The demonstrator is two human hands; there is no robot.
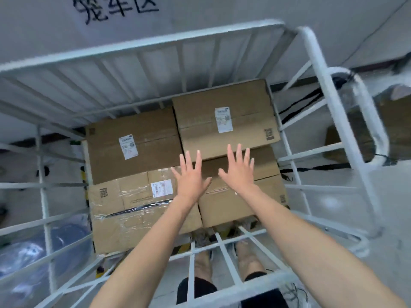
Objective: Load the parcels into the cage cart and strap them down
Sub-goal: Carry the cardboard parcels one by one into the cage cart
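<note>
1. Cage cart (142, 43): white metal bars, seen from above; far side against a grey wall with dark handwritten characters (115, 7).
2. Four cardboard parcels visible inside, packed close across the cart floor.
3. Far-left parcel (155, 152): flat, white label on top.
4. Far-right parcel (244, 121): sits higher than the rest, stacked on cardboard below, white label on top, touching the far-left one along its left edge.
5. Near-left parcel (124, 214): wrapped in clear tape, dark band across it, label near its right edge.
6. Near-right parcel (222, 207): plain brown, tight beside the near-left one.
7. Left hand (191, 176): fingers straight and fanned wide, palm down, over the seam between the two near parcels. Holding nothing.
8. Right hand (240, 172): same spread pose, above the near-right parcel, fingertips reaching the near edge of the raised far-right one. Contact with cardboard: cannot tell.
9. Hands side by side, thumbs close but apart.
10. Black strap (322, 167): outside the right bars, loose, not over any parcel.
11. Blue plastic sack (33, 252): beyond the left bars, near side.
12. Legs (202, 263) and shoes visible through the near bars.
</note>
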